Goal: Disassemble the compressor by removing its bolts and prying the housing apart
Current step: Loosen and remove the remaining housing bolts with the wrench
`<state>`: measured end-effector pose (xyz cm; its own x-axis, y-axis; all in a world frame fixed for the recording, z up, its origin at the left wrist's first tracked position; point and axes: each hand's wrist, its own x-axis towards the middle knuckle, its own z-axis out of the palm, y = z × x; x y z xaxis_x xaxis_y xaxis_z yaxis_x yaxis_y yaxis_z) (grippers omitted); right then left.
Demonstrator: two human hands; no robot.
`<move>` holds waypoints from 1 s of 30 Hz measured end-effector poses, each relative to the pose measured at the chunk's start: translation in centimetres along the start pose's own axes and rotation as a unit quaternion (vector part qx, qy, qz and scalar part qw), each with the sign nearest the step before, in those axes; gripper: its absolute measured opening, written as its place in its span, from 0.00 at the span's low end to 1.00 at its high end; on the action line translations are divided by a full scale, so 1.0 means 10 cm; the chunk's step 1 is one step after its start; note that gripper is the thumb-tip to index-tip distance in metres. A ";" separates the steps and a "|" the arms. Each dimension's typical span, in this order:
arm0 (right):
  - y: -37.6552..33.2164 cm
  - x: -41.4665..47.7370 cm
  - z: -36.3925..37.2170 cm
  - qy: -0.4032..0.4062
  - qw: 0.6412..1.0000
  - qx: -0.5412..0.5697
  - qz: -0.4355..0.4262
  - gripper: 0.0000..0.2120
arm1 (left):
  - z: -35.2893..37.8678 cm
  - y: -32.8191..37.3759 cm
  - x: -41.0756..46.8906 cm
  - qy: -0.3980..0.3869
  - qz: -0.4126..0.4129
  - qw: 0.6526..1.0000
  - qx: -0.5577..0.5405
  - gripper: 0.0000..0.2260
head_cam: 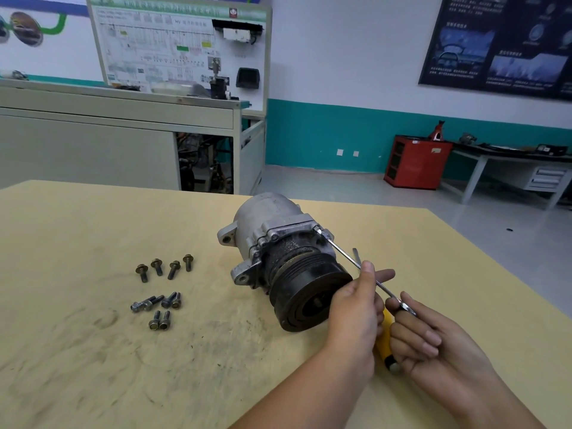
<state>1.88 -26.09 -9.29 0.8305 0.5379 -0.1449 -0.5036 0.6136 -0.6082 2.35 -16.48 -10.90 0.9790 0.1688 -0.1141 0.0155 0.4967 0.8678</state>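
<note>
Left hand (pixel 356 311) pinches the screwdriver (pixel 340 249) shaft, right hand (pixel 439 342) grips its handle (tip at compressor (pixel 278 243) seam)

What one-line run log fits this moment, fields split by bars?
step: prying | screwdriver: tip at compressor flange | left grip: pinches shaft | right grip: holds handle | bolts: loose on table

The compressor (pixel 269 224) housing is pale cast metal, matt and faintly grainy. Toward five o'clock its middle band turns dark and rough, and the black pulley (pixel 309 295) has a dull sheen. At nine o'clock from it lie the bolts (pixel 157 267), worn metal, some brassy at the head, some grey. The screwdriver (pixel 343 253) has a bright polished steel shaft and a glossy yellow plastic handle (black at the butt). The table (pixel 93 366) is pale matt wood board, smudged grey.
</note>
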 end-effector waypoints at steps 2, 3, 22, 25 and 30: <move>0.00 0.00 0.01 -0.001 1.000 -0.002 -0.001 0.24 | 0.01 -0.01 0.00 0.002 -0.001 1.000 -0.002 0.17; 0.01 0.00 0.01 0.000 1.000 -0.003 -0.001 0.24 | 0.01 -0.02 0.00 0.003 -0.002 1.000 -0.001 0.17; 0.03 -0.04 0.06 0.025 0.999 -0.023 -0.015 0.26 | 0.00 -0.06 -0.01 0.013 0.025 0.999 0.040 0.18; 0.03 -0.04 0.07 0.018 1.000 -0.018 -0.017 0.26 | 0.00 -0.06 -0.01 0.015 0.026 0.999 0.040 0.18; 0.04 -0.05 0.08 0.017 1.000 -0.012 -0.014 0.23 | 0.00 -0.04 -0.01 0.017 0.023 0.999 0.038 0.19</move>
<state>1.10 -25.63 -8.80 0.8523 0.5000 -0.1535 -0.4739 0.6142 -0.6310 2.23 -16.73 -11.26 0.9718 0.2191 -0.0873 -0.0138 0.4222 0.9064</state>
